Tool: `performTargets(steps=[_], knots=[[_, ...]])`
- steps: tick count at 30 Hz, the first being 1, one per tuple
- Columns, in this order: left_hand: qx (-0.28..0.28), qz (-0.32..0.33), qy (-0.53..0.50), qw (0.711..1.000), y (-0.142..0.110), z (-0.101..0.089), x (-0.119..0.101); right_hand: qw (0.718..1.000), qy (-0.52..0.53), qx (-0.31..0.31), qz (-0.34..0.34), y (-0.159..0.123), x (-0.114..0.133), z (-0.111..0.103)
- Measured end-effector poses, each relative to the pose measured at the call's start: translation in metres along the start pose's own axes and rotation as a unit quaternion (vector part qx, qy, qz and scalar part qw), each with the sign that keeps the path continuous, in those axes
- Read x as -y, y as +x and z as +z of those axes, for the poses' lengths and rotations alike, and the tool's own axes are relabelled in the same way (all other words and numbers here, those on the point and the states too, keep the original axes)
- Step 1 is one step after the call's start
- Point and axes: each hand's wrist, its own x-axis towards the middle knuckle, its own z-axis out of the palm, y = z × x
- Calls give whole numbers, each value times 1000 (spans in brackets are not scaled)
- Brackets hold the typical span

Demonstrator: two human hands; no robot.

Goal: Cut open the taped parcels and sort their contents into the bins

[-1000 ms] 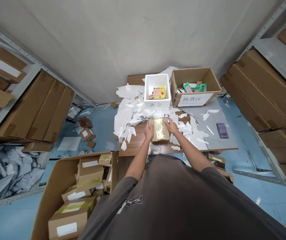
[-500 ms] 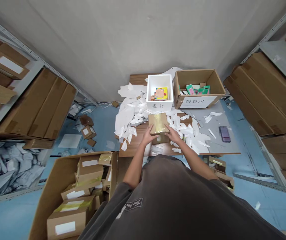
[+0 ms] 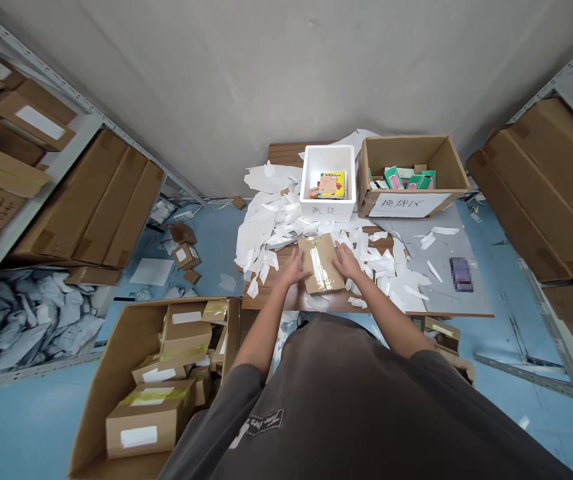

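Note:
A small brown cardboard box [image 3: 322, 267] with shiny clear tape down its middle is at the front of the table, a little tilted. My left hand [image 3: 293, 269] is at its left side, and my right hand [image 3: 347, 260] is against its upper right edge. Both hands grip the box between them; parts of the fingertips are hard to make out. Torn white paper scraps [image 3: 259, 223] lie around it. Just behind stands a white foam box [image 3: 327, 212] holding a yellow packet [image 3: 339, 181].
A labelled cardboard carton [image 3: 416, 207] with green-and-pink packets stands at the back right. A dark phone-like object [image 3: 461, 275] lies on the grey mat. At lower left, a large open carton [image 3: 91, 400] holds several parcels. Shelves [image 3: 83, 150] with boxes flank the table.
The small box has turned so that its broad taped face shows more fully, and it is lower toward me. My hands have moved to its sides. The whole view has shifted slightly.

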Motion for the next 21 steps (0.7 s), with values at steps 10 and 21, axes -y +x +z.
performTargets(steps=[10,21], knots=[[168,-37,274,946,42,-21,-26,992,-28,-16,126,-108,-91,1],[184,-124,359,907,38,-19,-50,957,-12,63,283,-143,-156,18]])
